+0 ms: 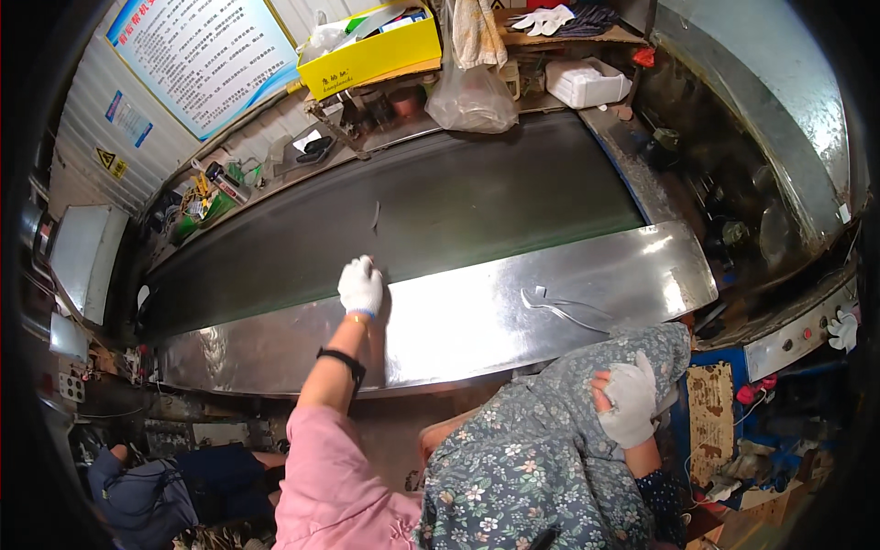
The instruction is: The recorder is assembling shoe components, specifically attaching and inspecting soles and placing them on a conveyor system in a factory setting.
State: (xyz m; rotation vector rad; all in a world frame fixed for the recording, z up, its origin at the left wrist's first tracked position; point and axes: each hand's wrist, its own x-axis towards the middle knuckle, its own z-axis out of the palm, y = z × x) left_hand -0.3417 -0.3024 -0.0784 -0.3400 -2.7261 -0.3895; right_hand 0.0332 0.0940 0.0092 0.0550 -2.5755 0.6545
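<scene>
Corrugated wall panels (pixel 78 101) with a blue-edged poster (pixel 202 69) stand at left, behind a cluttered shelf (pixel 284 177) that follows the far edge of a long dark belt (pixel 513 192). Along the belt's near edge lies a shiny steel plate (pixel 257 353), probably slick. Around the middle of that edge, the white-gloved left hand (pixel 361 286) has its fingers curled; whether they pinch anything, I cannot tell. Just beyond it, a thin strip (pixel 376 217) lies on the belt, likely light and limp, best taken by one end. Farther right, looping pale strips (pixel 550 307) rest on the plate, apparently flexible and best gathered mid-length. Below the plate's near right corner, the gloved right hand (pixel 630 403) is loosely folded over floral cloth (pixel 513 467); its grip is unclear. Far right is a control panel (pixel 796 335).
</scene>
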